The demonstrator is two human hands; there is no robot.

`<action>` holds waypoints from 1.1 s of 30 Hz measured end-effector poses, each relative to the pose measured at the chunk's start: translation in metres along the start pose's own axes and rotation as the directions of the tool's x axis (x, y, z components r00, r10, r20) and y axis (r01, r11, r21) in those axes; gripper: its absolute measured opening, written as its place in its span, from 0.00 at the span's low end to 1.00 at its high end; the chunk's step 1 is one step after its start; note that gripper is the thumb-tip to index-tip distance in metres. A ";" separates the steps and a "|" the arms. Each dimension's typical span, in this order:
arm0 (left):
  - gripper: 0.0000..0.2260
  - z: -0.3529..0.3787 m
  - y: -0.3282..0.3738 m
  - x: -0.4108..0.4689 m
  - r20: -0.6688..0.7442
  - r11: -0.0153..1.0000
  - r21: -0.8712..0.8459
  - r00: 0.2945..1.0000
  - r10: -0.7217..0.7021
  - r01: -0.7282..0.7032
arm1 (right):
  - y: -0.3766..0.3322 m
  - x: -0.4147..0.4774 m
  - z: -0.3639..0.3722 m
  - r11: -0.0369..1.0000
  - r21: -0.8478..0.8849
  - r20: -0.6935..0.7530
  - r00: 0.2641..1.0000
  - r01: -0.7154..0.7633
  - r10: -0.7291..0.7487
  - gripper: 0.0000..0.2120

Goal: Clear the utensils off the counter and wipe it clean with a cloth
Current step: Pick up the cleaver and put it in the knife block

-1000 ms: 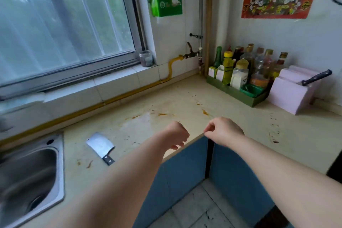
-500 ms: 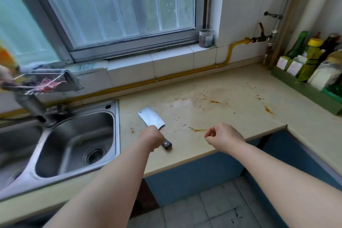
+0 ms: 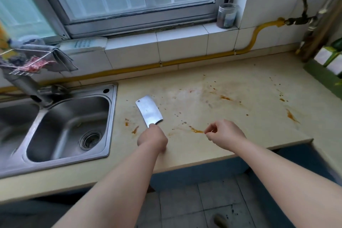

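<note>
The cleaver (image 3: 149, 111) is seen lying flat on the stained counter (image 3: 231, 116), just right of the sink (image 3: 68, 127). Its handle is covered by the left hand (image 3: 152, 139), fingers curled around it. The right hand (image 3: 224, 133) is held loosely curled, empty, above an orange smear (image 3: 195, 130).

Left hand (image 3: 152, 139): closed over the handle of the cleaver (image 3: 149, 110), blade flat on the counter (image 3: 231, 116)
Right hand (image 3: 224, 134): loosely curled, empty, above the orange stains (image 3: 196, 131)
Sink (image 3: 68, 126): just left of the cleaver
Cloth (image 3: 55, 57): draped over the wire rack (image 3: 22, 65) by the tap
</note>
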State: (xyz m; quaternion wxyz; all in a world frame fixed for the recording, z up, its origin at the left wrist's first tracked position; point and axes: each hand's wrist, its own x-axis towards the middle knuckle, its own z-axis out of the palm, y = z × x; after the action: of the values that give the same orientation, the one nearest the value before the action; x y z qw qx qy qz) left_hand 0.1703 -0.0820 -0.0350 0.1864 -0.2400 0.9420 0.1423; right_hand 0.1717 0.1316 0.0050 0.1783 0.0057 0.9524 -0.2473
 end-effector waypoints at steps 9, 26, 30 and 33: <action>0.22 0.011 0.019 0.014 0.010 0.965 -0.022 0.965 -0.262 0.262 | 0.032 0.049 -0.018 0.999 0.008 0.073 0.996 0.047 -0.047 0.06; 0.08 -0.125 0.057 0.013 -0.459 0.915 -0.389 0.884 -0.091 -0.108 | -0.022 0.088 -0.077 0.956 0.148 0.013 0.966 0.253 -0.258 0.07; 0.10 -0.162 0.094 0.008 -0.506 0.903 -0.212 0.833 0.225 -0.373 | -0.037 0.090 -0.101 0.950 0.130 -0.197 0.946 0.284 -0.256 0.09; 0.09 -0.175 0.131 0.003 -0.431 0.857 -0.016 0.777 0.459 -0.515 | -0.040 0.089 -0.116 0.941 0.129 -0.344 0.905 0.311 -0.252 0.13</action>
State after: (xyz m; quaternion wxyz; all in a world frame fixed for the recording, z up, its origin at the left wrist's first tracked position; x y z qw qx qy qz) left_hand 0.0521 -0.0348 0.1432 -0.0760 -0.0240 0.9777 0.1941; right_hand 0.0453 0.1446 0.0875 -0.0187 -0.0759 0.9329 -0.3516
